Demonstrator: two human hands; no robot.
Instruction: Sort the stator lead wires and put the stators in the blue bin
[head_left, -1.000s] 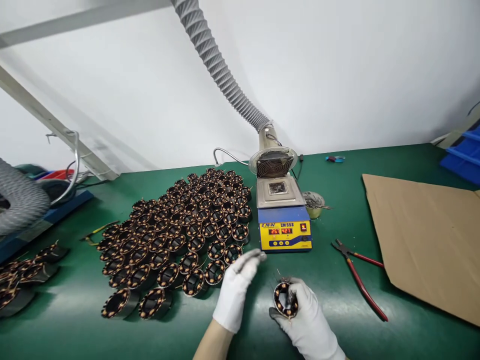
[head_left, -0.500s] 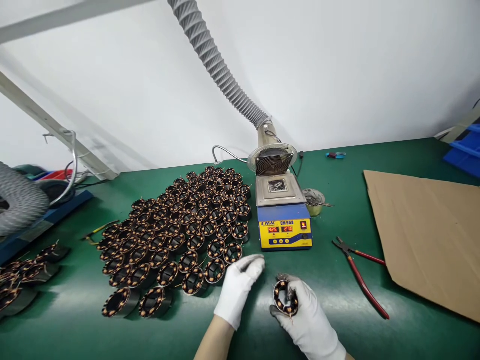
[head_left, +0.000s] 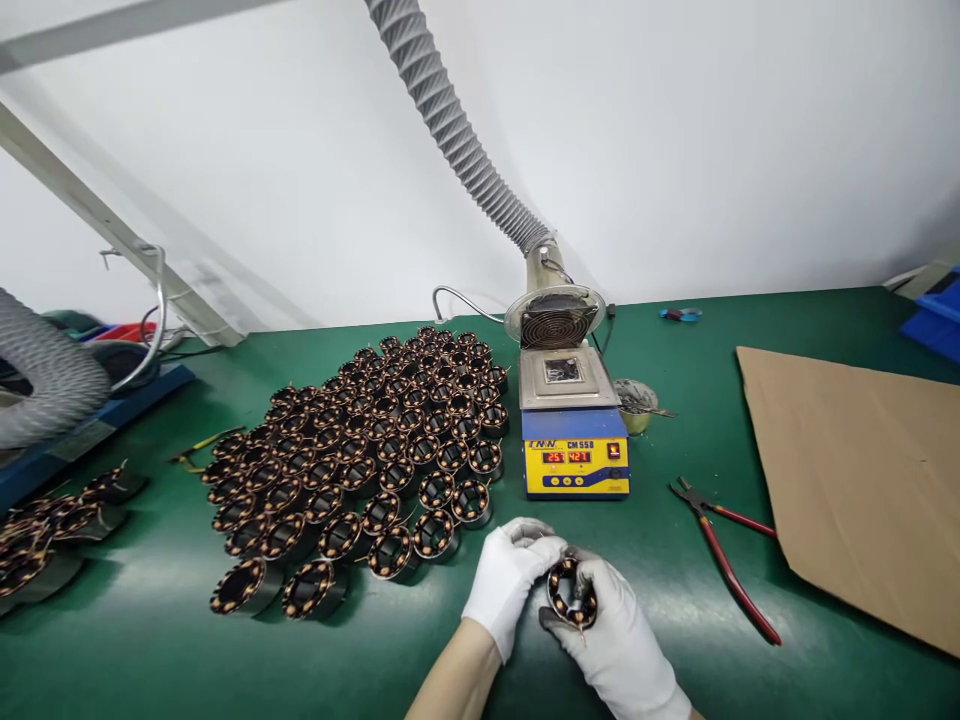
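My right hand, in a white glove with darkened fingertips, holds a motor stator, a dark ring with copper windings round its face. Its fingers and thumb wrap the rim, and a short copper wire end sticks out at the bottom. My left hand, also gloved in white, is beside the stator's upper left, its fingers curled and pressed together; whatever they pinch, if anything, is hidden. Many more stators stand in a dense group left of my hands. Beyond my hands sits a yellow and blue solder pot with lit red digits.
Red-handled pliers lie at right beside a cardboard sheet. A small tin stands by the solder pot, under a grey extraction hose. Yellow-handled cutters and another cluster of stators are at left.
My left hand has moved right, from near the grouped stators to the held one. My right hand keeps its grip on the stator. The view has shifted slightly.
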